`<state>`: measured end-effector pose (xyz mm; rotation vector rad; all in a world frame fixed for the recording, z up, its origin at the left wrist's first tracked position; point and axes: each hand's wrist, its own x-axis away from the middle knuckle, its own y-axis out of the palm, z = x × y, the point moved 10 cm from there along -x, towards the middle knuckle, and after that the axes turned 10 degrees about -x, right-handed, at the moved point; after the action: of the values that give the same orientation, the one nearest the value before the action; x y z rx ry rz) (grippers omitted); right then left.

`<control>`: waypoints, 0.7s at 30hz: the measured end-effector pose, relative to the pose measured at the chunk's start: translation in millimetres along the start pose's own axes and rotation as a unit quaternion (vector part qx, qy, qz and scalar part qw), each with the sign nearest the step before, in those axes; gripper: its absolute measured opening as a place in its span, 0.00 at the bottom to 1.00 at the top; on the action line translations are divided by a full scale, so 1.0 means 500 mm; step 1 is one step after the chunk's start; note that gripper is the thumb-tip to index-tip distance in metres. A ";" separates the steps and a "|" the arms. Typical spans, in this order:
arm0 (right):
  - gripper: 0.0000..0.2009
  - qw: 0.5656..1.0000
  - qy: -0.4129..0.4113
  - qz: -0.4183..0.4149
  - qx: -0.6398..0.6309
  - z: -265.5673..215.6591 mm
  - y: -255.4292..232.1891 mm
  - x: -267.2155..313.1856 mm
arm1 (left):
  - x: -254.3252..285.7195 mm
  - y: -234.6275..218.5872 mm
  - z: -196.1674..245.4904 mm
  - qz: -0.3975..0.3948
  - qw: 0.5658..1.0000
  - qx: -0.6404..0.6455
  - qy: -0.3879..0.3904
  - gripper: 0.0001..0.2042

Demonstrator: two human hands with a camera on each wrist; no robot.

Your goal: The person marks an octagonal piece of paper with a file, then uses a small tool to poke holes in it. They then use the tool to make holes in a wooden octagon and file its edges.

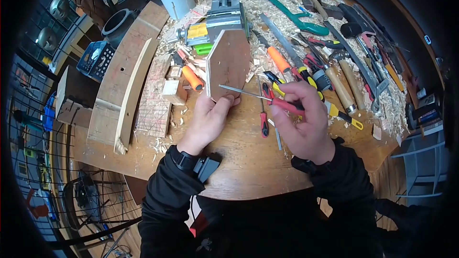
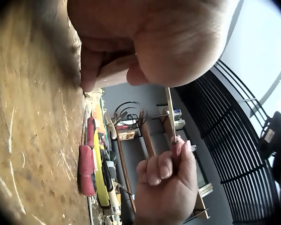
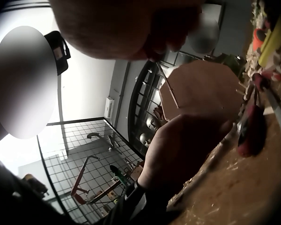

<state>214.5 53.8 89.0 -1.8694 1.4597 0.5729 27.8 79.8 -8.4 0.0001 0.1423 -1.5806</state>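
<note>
Upright over the near part of the bench stands a flat wooden board (image 1: 231,59) with angled corners, its lower edge gripped by my left hand (image 1: 206,122). My right hand (image 1: 306,124) holds a slim needle file (image 1: 239,90) by its red handle (image 1: 288,106). The file's grey blade reaches left across the lower face of the board in the head view. In the right wrist view the blade (image 3: 171,89) overlaps the board (image 3: 201,86) near its edge. The left wrist view shows the right hand (image 2: 166,183) with fingers curled round the handle, and the left palm hides most of the board.
A grey vise (image 1: 224,14) stands behind the board amid wood shavings. Files, chisels and several other hand tools lie to the right, including a screwdriver-like red handle (image 1: 264,124). At left are a curved wooden strip (image 1: 136,93), a small wooden block (image 1: 174,91) and an orange handle (image 1: 192,78).
</note>
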 end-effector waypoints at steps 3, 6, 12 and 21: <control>0.12 0.975 0.179 -0.037 -0.123 0.067 0.021 0.017 | -0.004 -0.006 -0.009 -0.004 1.000 -0.002 0.002 0.12; 0.12 0.996 0.062 0.005 -0.060 0.020 0.007 0.012 | -0.001 -0.003 -0.007 -0.010 1.000 -0.011 0.010 0.12; 0.08 0.997 -0.067 -0.032 0.029 -0.029 0.017 -0.003 | -0.001 -0.004 -0.012 -0.002 1.000 0.014 -0.014 0.13; 0.06 0.999 0.046 -0.008 0.004 0.010 0.013 -0.001 | 0.001 -0.004 -0.002 0.003 1.000 0.015 -0.005 0.12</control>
<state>208.5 56.9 84.3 -1.9221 1.5033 0.4778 25.9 79.6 -9.4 0.0154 0.1110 -1.5756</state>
